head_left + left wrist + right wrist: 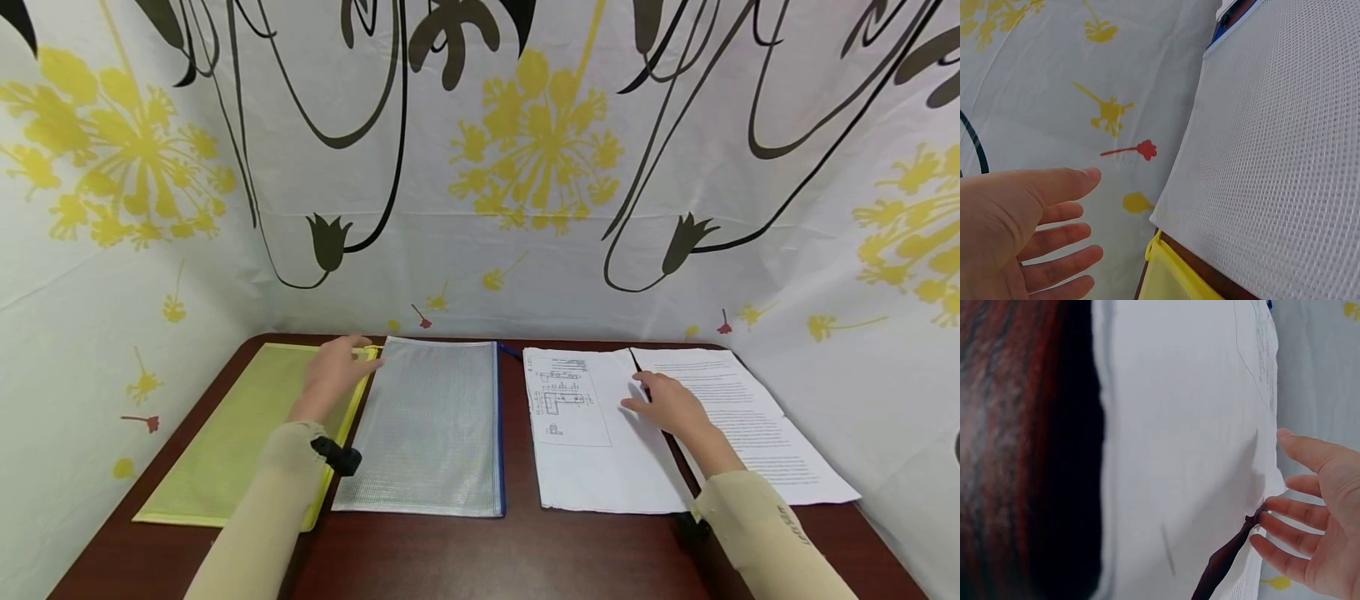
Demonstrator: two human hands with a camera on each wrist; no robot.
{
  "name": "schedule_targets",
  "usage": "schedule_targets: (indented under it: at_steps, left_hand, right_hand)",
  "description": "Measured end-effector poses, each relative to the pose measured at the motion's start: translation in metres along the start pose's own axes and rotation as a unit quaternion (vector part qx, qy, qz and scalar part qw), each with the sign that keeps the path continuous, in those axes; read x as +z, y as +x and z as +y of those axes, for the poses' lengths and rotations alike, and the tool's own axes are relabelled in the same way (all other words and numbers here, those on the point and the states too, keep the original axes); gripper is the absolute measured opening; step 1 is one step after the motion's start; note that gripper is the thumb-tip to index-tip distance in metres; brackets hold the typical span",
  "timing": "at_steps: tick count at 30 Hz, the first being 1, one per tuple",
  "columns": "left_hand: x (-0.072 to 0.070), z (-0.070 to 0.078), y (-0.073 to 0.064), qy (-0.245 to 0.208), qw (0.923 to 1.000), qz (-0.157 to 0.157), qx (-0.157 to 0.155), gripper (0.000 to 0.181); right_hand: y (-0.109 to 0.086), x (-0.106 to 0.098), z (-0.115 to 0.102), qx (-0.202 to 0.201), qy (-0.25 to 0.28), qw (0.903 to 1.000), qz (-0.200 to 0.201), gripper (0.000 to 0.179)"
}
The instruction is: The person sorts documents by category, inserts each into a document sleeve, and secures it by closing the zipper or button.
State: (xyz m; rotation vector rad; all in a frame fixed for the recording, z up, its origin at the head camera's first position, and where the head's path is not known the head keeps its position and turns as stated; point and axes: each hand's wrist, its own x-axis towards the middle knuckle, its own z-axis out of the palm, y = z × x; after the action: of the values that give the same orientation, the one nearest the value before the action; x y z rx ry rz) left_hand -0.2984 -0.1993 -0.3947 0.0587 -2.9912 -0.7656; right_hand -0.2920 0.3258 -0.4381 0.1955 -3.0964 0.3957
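Observation:
My left hand is over the upper right part of a yellow mesh zip pouch, its fingers loosely bent. In the left wrist view the thumb and fingers stand apart with nothing between them. Right of it lies a clear mesh zip pouch with a blue edge. My right hand hovers over the gap between two paper stacks, fingers spread. One stack shows a printed technical drawing; the other carries lines of text. Whether the right fingertips touch the paper, I cannot tell.
Everything lies on a dark reddish-brown table. A white cloth with yellow flowers and dark stems hangs behind the table and along both sides. A black band sits on the left wrist over the beige sleeve.

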Motion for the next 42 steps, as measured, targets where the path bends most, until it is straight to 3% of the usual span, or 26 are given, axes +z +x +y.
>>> schedule_targets:
  at_steps: [8,23,29,42]
  left_hand:
    - [-0.005,-0.017,-0.005,-0.053,0.9985,-0.013,0.000,0.056]
    - [0.001,-0.048,-0.014,-0.130,0.9907,-0.036,0.017,0.058]
    - [0.005,-0.053,-0.016,-0.135,0.9894,-0.052,-0.002,0.052]
    - [0.015,-0.066,-0.020,-0.190,0.9775,-0.086,-0.034,0.051]
  right_hand:
    - [-0.003,-0.001,0.002,0.002,0.011,0.9999,-0.004,0.064]
    - [-0.009,-0.003,0.003,0.010,0.047,0.9988,-0.010,0.063]
    - [-0.010,-0.004,0.005,0.007,0.054,0.9985,-0.005,0.060]
    - [-0.019,-0.008,0.004,0.013,0.091,0.9956,0.015,0.056]
